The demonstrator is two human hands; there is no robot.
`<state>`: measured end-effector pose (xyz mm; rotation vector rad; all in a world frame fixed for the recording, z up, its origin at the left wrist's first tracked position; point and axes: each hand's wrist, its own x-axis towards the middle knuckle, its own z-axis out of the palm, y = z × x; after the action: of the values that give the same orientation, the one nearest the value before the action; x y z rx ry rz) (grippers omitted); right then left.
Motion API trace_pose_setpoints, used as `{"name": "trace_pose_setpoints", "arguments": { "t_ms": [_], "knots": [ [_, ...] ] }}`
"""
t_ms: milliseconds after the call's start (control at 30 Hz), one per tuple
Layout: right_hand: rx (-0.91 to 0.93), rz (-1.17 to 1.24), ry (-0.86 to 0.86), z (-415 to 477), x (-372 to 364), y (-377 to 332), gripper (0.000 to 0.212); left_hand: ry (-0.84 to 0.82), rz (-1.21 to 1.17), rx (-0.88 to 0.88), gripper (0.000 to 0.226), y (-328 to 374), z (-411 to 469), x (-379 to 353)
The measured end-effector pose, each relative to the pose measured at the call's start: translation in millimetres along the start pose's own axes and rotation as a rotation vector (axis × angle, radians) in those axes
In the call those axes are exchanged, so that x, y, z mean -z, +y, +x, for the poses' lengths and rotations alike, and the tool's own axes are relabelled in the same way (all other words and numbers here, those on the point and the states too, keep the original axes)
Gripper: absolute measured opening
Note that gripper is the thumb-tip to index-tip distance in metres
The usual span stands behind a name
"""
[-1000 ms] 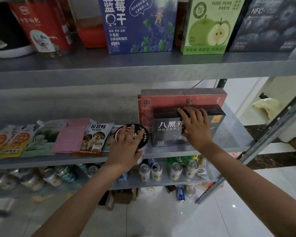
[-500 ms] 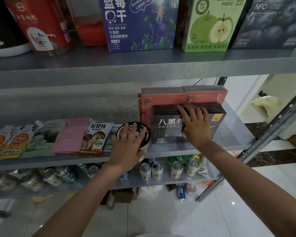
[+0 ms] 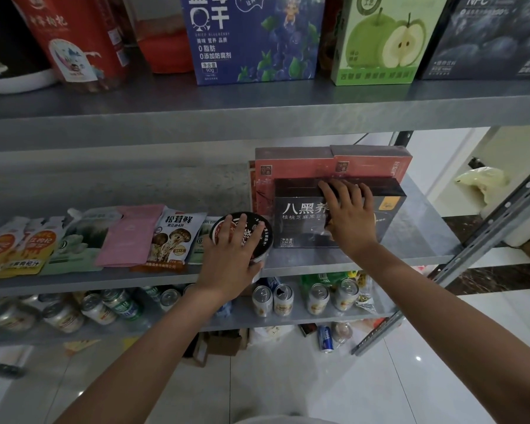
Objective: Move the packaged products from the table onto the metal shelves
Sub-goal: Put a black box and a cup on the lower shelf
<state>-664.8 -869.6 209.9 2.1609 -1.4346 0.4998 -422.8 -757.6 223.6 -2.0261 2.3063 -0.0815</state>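
"Where's the round tub [image 3: 248, 237]?"

"At the front lip of the middle shelf [image 3: 416, 240], tipped a little toward us. The left hand [image 3: 227, 264] is laid over it, fingers spread across the black-and-red lid and palm over the near rim; its lettering is mostly covered, so I can't read it."

"And the next move?"

"A push straight away from the wrist, I'd say; the tub lies directly under those fingers, with the shelf's depth beyond it."

"The other hand?"

"The right hand [image 3: 351, 218] presses the face of the dark box [image 3: 300, 228] just right of the tub, fingers spread, tips at its top edge. The box's long axis runs along the shelf; it reads 八黑养 and 336克. Red boxes [image 3: 291, 168] stand behind."

"Further out?"

"A pouch [image 3: 175, 237] marked 松茸鲜 lies left; up top there's a blue box [image 3: 251, 38], DRIED BLUEBERRY, 90g."
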Motion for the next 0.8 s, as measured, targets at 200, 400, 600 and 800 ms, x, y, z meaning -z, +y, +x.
{"name": "trace_pose_setpoints", "arguments": {
  "t_ms": [200,400,600,800],
  "knots": [
    [0.001,-0.004,-0.003,3.8,-3.1,-0.3,0.107,-0.004,0.008,0.007,0.073,0.9,-0.3,1.4],
    [0.013,-0.005,-0.012,9.2,-6.3,2.5,0.108,-0.004,0.001,0.009,0.073,0.8,1.0,0.6],
    [0.021,-0.021,-0.01,12.7,-10.1,4.4,0.107,0.007,0.014,0.007,0.074,1.3,3.4,-1.2],
    [0.012,-0.033,-0.006,16.9,-15.8,5.0,0.108,0.035,-0.009,0.003,0.074,2.3,8.9,-3.1]
  ]
}}
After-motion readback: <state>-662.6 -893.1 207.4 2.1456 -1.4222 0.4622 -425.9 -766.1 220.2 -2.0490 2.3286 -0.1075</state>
